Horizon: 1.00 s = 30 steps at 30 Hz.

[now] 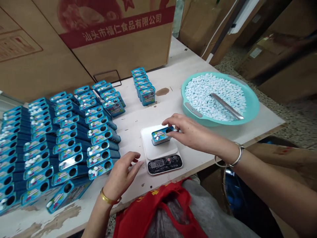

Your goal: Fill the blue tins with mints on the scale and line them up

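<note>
A blue candy tin (160, 136) stands on the white plate of a digital kitchen scale (160, 155); a few white candies lie on its top beside a dark round hole. My right hand (184, 129) has its thumb and fingers closed around the tin's right end. Digits show on the scale's display, seemingly 149.6. Left of the scale, my left hand (123, 173) hovers by the table edge, thumb and fingers apart, with nothing in it. Close to that hand stand rows of similar blue tins (97, 150), many with white candies on top.
A turquoise basin (254, 102) full of white candies (210, 87) sits at the right, a metal scoop (226, 105) lying in it. Several more tins (146, 91) stand in a short row at the back. Behind them rises a large cardboard box (123, 46).
</note>
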Tool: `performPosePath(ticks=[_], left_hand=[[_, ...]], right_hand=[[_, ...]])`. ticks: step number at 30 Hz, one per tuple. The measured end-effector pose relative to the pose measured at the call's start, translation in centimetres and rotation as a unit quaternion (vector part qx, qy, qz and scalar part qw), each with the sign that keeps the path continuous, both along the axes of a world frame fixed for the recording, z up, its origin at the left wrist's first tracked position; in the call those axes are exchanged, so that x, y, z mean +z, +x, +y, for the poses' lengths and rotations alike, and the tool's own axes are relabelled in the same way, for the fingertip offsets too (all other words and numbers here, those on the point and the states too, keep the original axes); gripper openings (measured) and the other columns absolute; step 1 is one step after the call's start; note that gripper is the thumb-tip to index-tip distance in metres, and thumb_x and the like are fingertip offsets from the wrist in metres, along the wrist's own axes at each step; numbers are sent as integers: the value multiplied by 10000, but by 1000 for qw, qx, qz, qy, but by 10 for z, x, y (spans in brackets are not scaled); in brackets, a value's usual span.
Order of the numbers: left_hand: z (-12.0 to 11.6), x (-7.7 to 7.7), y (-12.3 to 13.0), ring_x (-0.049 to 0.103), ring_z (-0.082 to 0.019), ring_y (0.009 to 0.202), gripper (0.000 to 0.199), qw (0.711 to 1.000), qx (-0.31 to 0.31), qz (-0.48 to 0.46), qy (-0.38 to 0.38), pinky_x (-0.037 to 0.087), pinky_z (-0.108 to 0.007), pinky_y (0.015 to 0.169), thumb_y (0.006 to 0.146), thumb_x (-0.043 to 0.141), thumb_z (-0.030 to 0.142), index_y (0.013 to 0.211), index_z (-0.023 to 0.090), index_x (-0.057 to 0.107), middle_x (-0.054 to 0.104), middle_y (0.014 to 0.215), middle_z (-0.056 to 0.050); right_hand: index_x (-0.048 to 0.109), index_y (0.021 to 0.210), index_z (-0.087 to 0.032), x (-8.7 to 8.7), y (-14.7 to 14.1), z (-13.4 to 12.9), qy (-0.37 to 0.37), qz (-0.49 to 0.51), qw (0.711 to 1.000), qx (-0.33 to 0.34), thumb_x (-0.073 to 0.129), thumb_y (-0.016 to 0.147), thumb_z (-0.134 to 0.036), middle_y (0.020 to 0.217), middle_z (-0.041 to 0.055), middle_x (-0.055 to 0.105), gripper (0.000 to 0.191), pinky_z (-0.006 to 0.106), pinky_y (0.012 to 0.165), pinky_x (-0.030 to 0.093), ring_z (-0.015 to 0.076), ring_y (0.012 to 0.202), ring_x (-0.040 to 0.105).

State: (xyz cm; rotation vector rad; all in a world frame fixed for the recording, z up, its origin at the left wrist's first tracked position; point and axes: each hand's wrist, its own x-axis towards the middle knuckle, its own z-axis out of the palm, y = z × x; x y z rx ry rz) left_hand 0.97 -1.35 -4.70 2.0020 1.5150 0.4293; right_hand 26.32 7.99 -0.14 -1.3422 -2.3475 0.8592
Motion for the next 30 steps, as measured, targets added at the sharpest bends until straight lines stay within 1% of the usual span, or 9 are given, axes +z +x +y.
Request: performPosePath(ticks=[7,10,13,16,19,23,26,28,30], left_hand=[[0,-2,5,624,-149,791,195,1000,-20,-3,-14,511,-257,668,894,456,337,967,196,570,646,932,-48],[0,-5,5,626,-151,783,192,1000,-18,-7,-14,512,-258,661,889,461,337,962,198,572,649,927,-50],[1,-7,5,626,-151,775,195,1000,-19,-6,-20,512,-262,668,891,458,342,956,200,574,651,918,-49],[4,-8,9,626,-152,788,202,999,-28,-4,-38,512,-260,673,895,451,346,967,201,572,650,922,-45],[5,-7,13,625,-149,799,208,998,-34,-6,-46,512,-255,677,896,453,351,979,201,571,649,939,-45],[5,-6,14,624,-154,797,214,998,-40,-6,-44,512,-266,688,899,446,351,981,198,572,651,932,-56],[4,-9,10,623,-157,798,210,998,-40,-3,-53,513,-271,687,900,443,342,990,198,566,651,932,-59],[3,-11,7,623,-157,799,203,998,-35,-2,-53,513,-271,685,898,447,337,994,200,562,650,928,-56],[1,-12,5,625,-155,796,196,999,-30,-3,-44,513,-273,691,895,452,335,986,199,560,648,918,-53]], right_hand=[[608,1048,-198,6,-5,4,-2,-17,1000,0,521,828,-195,994,72,607,236,342,792,437,193,843,572],[632,997,-193,13,7,14,2,46,997,-63,547,812,-205,950,64,627,204,353,770,449,188,815,575],[647,941,-183,19,13,22,-44,155,979,-129,579,796,-235,897,53,641,169,364,768,461,192,832,578],[645,929,-175,16,3,21,-110,223,962,-112,574,803,-245,884,44,645,161,352,766,470,182,843,582],[635,943,-173,6,-12,12,-142,227,961,-73,538,827,-244,884,47,649,167,337,740,484,172,821,591],[634,978,-183,8,-13,5,-116,254,956,-89,519,852,-273,955,56,664,193,353,811,479,185,910,602],[642,990,-184,20,10,13,-78,257,954,-129,544,843,-318,926,50,669,221,360,793,476,188,874,614],[645,1012,-183,20,37,28,-5,199,964,-175,544,840,-351,953,64,665,261,361,781,463,196,877,605],[645,1035,-146,8,68,47,81,70,967,-230,543,834,-385,1023,114,650,329,362,768,439,210,892,584]])
